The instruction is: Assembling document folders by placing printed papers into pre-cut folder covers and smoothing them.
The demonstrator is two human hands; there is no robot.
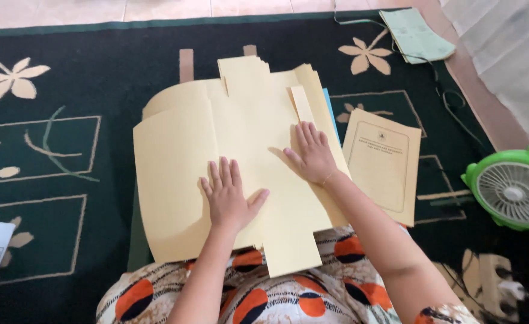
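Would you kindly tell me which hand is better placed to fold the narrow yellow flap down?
Probably the right hand: its fingertips lie just below the narrow flap of the pale yellow cut cardboard sheet. The left hand presses flat lower down.

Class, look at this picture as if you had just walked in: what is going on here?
A person sitting on a dark patterned rug presses both hands flat on a large cream cut-out card sheet lying over their lap. The left hand rests near the sheet's middle; the right hand lies further up, by a narrow flap. A printed cream folder lies to the right, a green fan beyond it.
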